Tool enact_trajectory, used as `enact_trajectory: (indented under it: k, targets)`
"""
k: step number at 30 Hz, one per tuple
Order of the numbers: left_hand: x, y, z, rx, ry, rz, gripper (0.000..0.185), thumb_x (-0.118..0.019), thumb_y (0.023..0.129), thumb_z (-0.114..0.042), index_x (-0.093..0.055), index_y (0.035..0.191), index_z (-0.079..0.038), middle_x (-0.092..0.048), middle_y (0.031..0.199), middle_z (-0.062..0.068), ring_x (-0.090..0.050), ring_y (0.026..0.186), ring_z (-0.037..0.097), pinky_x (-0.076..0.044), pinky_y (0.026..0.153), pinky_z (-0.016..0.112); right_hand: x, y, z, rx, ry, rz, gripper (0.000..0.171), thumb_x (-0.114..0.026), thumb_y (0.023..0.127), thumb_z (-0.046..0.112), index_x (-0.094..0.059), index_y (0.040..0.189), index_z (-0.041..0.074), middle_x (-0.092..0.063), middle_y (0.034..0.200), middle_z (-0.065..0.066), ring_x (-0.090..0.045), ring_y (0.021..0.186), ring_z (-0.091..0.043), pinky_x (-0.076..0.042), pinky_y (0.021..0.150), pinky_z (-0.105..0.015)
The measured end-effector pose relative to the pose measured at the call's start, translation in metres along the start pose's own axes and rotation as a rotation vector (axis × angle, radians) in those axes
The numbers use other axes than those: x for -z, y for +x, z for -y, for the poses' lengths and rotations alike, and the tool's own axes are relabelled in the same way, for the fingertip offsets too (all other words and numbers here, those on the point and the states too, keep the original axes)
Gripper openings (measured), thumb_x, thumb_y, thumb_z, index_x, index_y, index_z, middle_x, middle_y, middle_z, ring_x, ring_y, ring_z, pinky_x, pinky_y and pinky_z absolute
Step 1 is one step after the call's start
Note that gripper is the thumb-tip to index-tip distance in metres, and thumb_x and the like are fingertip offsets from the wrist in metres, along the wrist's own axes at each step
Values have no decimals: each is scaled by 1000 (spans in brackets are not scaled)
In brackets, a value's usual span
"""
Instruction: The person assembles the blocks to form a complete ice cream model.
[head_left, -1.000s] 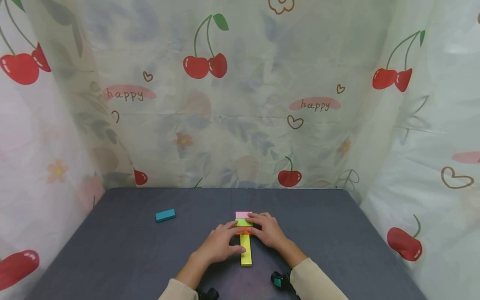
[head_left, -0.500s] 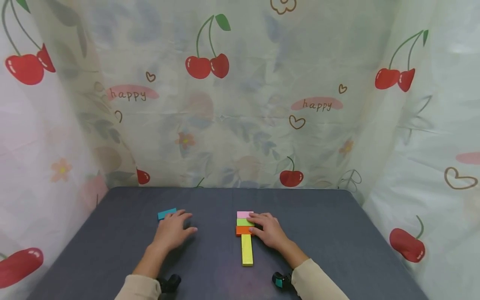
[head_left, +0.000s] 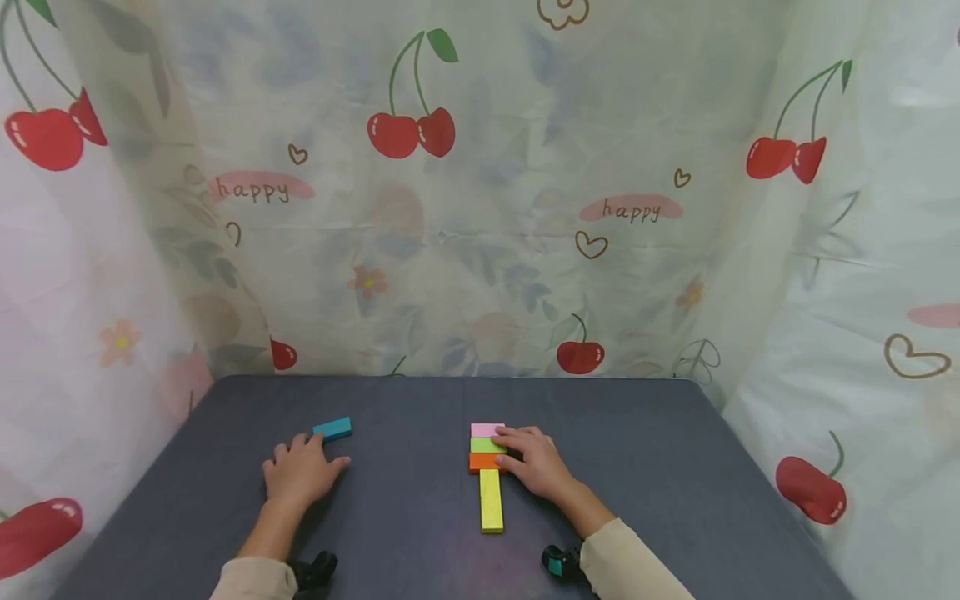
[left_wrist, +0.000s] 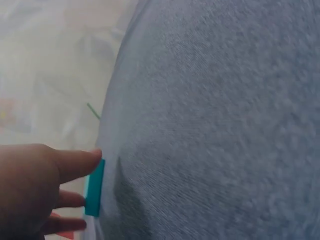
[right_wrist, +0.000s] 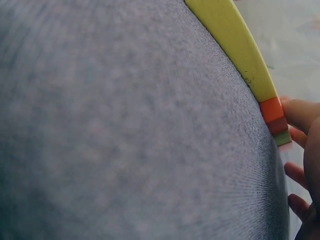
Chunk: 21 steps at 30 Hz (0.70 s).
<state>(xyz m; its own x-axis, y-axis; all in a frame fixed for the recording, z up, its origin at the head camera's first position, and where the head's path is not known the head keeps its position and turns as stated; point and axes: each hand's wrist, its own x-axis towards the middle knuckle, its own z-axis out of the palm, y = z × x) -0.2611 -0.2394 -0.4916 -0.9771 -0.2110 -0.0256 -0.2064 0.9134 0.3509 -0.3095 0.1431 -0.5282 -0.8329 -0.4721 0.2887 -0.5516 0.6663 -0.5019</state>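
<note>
Behind and at both sides, a pale curtain [head_left: 480,208] printed with cherries, hearts and the word "happy". Below it, a dark grey cloth-covered table [head_left: 675,467], filling the near half of the head view and nearly all of both wrist views.

Just right of the table's middle, a T-shaped group of flat blocks. Longest of them, the yellow block [head_left: 491,500], long axis running straight away from the person, near end toward the body, far end butting against the orange block [head_left: 483,461]. Beyond the orange one, side by side and touching in turn, the green block [head_left: 486,445] and the pink block [head_left: 486,430], all three lying crosswise, long axes left to right.

Right hand [head_left: 536,462] laid flat on the table against the right ends of the crosswise blocks, fingers straight and a little spread, tips touching the orange and green blocks [right_wrist: 274,116], gripping nothing.

Well apart to the left, alone on the cloth, the teal block [head_left: 332,429], smallest in view, long axis left to right with the right end tipped slightly farther away. Left hand [head_left: 300,471] resting palm down just in front of it, fingers relaxed and apart; in the left wrist view one fingertip at the block's end [left_wrist: 94,187], either touching or just short of it, nothing held. Bare cloth between the teal block and the T-shaped group
</note>
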Motion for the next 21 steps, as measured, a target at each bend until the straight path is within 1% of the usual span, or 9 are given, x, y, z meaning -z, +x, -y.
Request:
enact_trajectory:
  k: [3, 6, 11, 17, 21]
  targets:
    - [-3, 2, 3, -19, -14, -7, 72, -66, 91, -43, -45, 140, 5, -37, 140, 33, -33, 122, 56, -26, 95, 68, 0, 0, -1, -1, -4, 2, 41, -65, 95, 28, -62, 134, 15, -52, 142, -2, -47, 121, -27, -34, 96, -51]
    - [-5, 3, 6, -39, -25, -28, 70, -67, 91, -40, -45, 140, 5, -37, 141, 33, -33, 122, 55, -28, 94, 67, -1, 1, -2, -2, -11, 1, 41, -65, 95, 28, -62, 134, 16, -52, 142, -1, -47, 121, -26, -34, 96, -51]
    - [-9, 5, 9, -60, -24, -41, 70, -68, 90, -38, -44, 142, 4, -35, 144, 31, -32, 123, 55, -28, 94, 68, -3, 0, -3, -2, -9, -4, 41, -65, 94, 28, -62, 134, 16, -52, 142, -1, -47, 121, -26, -34, 95, -50]
    - [-11, 7, 7, -90, -23, -43, 72, -68, 89, -40, -44, 142, 4, -34, 147, 29, -32, 123, 54, -27, 93, 68, -2, 1, -4, -1, -7, 2, 42, -65, 94, 28, -62, 134, 15, -52, 143, -2, -47, 121, -27, -34, 96, -50]
    - [-10, 8, 2, -123, -29, -33, 74, -68, 89, -43, -45, 141, 4, -36, 146, 28, -32, 122, 55, -27, 93, 69, -2, 1, -4, -12, -10, 4, 41, -66, 94, 28, -62, 134, 15, -52, 142, -1, -47, 121, -26, -33, 97, -50]
